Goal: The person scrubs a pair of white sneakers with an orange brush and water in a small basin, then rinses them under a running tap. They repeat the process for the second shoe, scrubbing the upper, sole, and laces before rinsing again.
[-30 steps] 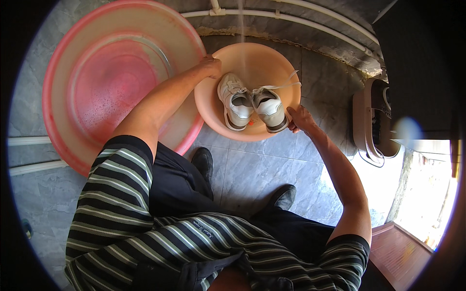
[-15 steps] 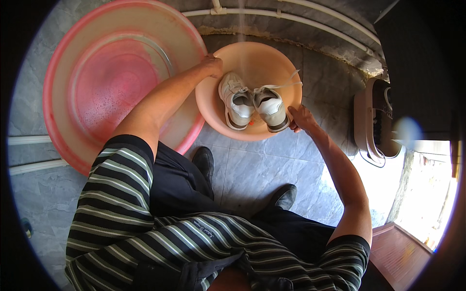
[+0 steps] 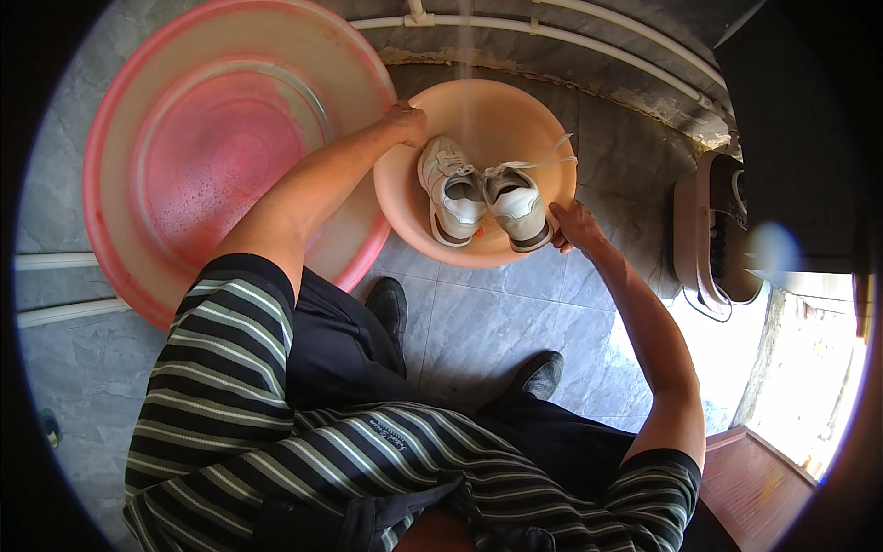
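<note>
A small peach plastic basin (image 3: 515,106) stands on the grey tiled floor ahead of me. Two white sneakers (image 3: 483,193) lie side by side inside it, one with a loose lace trailing toward the right rim. My left hand (image 3: 403,121) grips the basin's left rim. My right hand (image 3: 572,225) grips the near right rim, next to the right sneaker. A thin stream of water falls from above into the basin's far side.
A large red plastic tub (image 3: 216,152) sits on the floor to the left, touching the small basin. White pipes (image 3: 570,37) run along the wall behind. A brown floor drain or mat (image 3: 713,239) lies at the right. My black shoes (image 3: 391,304) stand on the tiles below.
The basin and both hands have shifted very slightly; otherwise the hold on the rim is unchanged.
</note>
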`<state>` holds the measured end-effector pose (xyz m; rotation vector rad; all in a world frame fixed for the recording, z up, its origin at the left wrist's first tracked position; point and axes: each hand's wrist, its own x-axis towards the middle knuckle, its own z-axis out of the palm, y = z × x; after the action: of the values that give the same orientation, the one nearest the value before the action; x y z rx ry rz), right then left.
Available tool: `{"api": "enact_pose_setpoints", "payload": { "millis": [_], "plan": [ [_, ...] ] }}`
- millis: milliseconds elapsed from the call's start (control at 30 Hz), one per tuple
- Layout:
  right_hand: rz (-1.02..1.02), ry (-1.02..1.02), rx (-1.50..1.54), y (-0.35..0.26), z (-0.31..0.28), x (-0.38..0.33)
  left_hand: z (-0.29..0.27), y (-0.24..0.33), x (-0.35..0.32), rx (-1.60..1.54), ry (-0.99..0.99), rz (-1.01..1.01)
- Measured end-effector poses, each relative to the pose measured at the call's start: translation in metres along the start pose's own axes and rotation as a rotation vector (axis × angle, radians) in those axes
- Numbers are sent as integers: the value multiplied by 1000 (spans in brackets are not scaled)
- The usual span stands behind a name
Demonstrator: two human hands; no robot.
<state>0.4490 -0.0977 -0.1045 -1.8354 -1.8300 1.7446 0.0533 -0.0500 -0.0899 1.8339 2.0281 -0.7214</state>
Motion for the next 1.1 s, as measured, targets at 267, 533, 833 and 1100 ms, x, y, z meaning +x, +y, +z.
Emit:
{"api": "enact_pose_setpoints", "payload": {
  "millis": [267,533,833,1100],
  "plan": [
    [-3,8,-4,4,1,5,3,-4,13,27,-99,-23],
    [-4,8,23,7,0,5,1,-3,12,7,-89,23],
    [-156,525,-740,-23,-18,20,11,-15,22,4,-25,69],
    [-450,541,-984,-62,-21,75,1,34,-29,-337,552,343]
  ]
}}
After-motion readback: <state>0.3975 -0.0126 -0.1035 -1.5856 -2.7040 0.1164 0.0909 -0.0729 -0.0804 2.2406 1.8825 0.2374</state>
